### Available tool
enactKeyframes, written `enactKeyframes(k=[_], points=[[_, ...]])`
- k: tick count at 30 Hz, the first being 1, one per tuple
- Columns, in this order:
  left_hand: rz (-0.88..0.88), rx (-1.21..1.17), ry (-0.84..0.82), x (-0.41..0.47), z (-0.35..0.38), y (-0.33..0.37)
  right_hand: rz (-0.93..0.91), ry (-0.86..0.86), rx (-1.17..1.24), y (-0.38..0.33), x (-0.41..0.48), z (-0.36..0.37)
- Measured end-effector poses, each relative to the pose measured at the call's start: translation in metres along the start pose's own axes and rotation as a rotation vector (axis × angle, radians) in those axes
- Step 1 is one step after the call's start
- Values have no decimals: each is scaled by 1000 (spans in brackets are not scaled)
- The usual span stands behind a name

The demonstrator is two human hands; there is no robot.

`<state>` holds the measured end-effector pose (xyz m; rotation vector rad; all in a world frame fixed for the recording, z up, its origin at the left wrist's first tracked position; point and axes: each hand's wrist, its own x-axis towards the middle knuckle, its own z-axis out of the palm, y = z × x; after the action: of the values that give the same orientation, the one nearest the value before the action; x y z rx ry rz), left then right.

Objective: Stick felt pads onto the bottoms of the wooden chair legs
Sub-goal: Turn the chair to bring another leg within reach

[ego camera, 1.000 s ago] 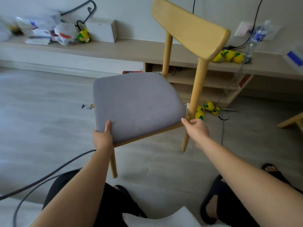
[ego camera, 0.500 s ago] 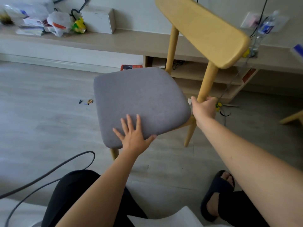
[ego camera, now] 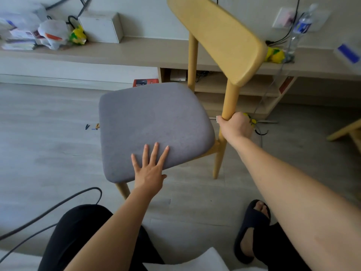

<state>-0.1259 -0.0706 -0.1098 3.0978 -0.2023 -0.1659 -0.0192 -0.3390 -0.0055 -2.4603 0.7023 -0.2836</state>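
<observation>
Low bench [ego camera: 136,53] along wall: white box [ego camera: 100,27] at left, just beside it yellow-green toy [ego camera: 78,36], plastic bags [ego camera: 51,34] and papers [ego camera: 18,39] further left. Water bottle [ego camera: 298,31] upright at right, near wall socket [ego camera: 284,17] with black cables. Red booklet [ego camera: 145,82] under bench. Grey cable [ego camera: 58,204] loops across wood floor [ego camera: 48,149]. Black slipper [ego camera: 252,229] on foot, bottom right.

Black trousers [ego camera: 78,231], black slide sandal [ego camera: 252,227] (bare arms)
</observation>
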Motion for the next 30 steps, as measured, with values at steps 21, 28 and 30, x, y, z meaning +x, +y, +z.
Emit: enactKeyframes(k=[21,28,30], points=[[35,116,98,-22,-17,7,-13,-456,-193,123,-100,-49],[50,99,153,-6,2,5,84,-550,-32,115,-79,-21],[42,92,140,-4,-1,6,98,-525,-50,112,-80,-21]])
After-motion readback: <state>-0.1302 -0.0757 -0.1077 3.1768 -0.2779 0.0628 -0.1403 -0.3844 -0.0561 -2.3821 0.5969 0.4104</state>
